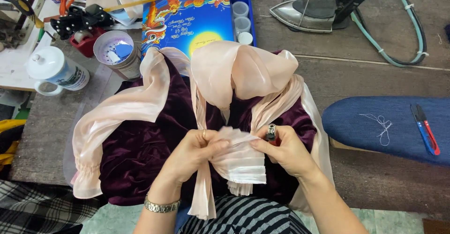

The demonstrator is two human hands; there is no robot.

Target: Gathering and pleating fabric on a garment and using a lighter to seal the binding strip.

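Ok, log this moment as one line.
left hand: pinches peach ribbon | right hand: ribbon plus lighter | under: purple velvet garment

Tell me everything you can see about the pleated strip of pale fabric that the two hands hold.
The pleated strip is thin, glossy, peach-pink cloth, slightly sheer, folded into narrow pleats. It lies over the dark purple velvet garment, in front of the person. The left hand pinches its left end and the right hand grips its right end, along with a small lighter. A narrow tail of the same cloth hangs down below it.
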